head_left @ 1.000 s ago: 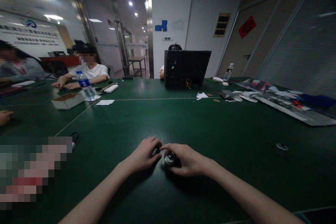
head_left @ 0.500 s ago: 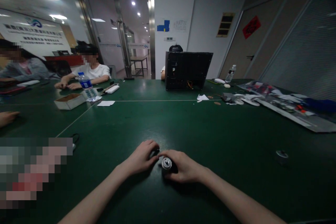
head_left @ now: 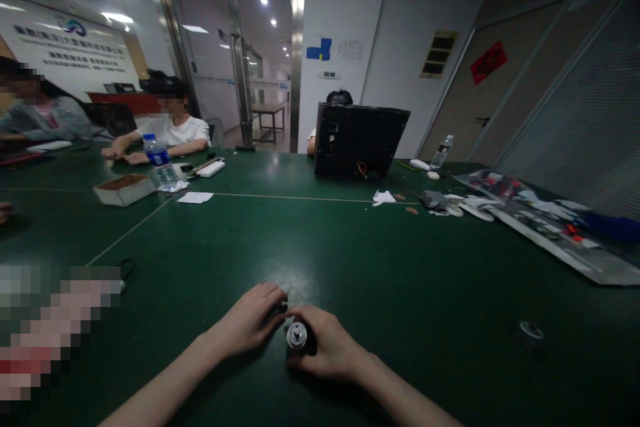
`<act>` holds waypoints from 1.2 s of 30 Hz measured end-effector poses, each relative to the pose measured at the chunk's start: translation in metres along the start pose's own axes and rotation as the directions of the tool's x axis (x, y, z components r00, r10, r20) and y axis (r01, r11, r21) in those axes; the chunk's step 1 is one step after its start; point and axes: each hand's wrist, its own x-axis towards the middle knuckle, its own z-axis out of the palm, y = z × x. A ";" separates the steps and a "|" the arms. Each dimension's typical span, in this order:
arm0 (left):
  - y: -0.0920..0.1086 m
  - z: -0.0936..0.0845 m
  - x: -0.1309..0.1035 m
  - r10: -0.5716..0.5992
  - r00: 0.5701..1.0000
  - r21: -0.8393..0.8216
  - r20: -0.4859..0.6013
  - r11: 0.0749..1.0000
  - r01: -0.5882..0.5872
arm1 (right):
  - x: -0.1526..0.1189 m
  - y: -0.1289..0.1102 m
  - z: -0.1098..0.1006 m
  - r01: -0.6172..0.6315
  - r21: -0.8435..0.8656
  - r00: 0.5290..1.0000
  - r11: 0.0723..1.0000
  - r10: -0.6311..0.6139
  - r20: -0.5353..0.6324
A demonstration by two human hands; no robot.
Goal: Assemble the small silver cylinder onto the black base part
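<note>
A dark cylinder with a silver top (head_left: 297, 335) stands upright on the green table (head_left: 240, 240) near its front. My right hand (head_left: 327, 343) is wrapped round it from the right, thumb at the near side and fingers at the far side. Just left of the cylinder, my left hand (head_left: 257, 320) rests with curled fingers around something small and dark, too hidden to name; its fingertips are close to those of my right hand. A small round metal-topped part (head_left: 531, 332) sits apart at the right.
Farther back are a black monitor-like case (head_left: 360, 141), an open box (head_left: 125, 189), a water bottle (head_left: 159, 163) and white paper (head_left: 195, 197). A cluttered board (head_left: 565, 233) lies at the right. People sit across and at the left.
The view has turned and tilted slightly. Both hands and the cylinder appear a little lower and farther left, with the same hold. The other person's hand at the left edge shows less.
</note>
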 end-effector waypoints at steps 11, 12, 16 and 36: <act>0.008 0.003 -0.001 0.011 1.000 0.002 0.021 1.000 -0.011 | 0.001 0.003 0.003 0.006 -0.018 1.000 1.000 -0.006 -0.009; 0.010 0.005 -0.001 0.021 1.000 -0.014 0.020 1.000 -0.020 | 0.001 0.002 0.002 0.017 -0.023 1.000 1.000 -0.017 -0.004; 0.013 0.011 -0.001 0.051 0.998 -0.080 -0.025 0.995 -0.053 | 0.002 0.002 -0.002 0.045 -0.035 0.999 0.998 -0.044 0.010; 0.009 0.009 0.010 0.023 0.998 -0.123 -0.050 0.992 -0.029 | 0.008 0.006 -0.015 0.035 -0.102 0.999 0.994 -0.031 0.039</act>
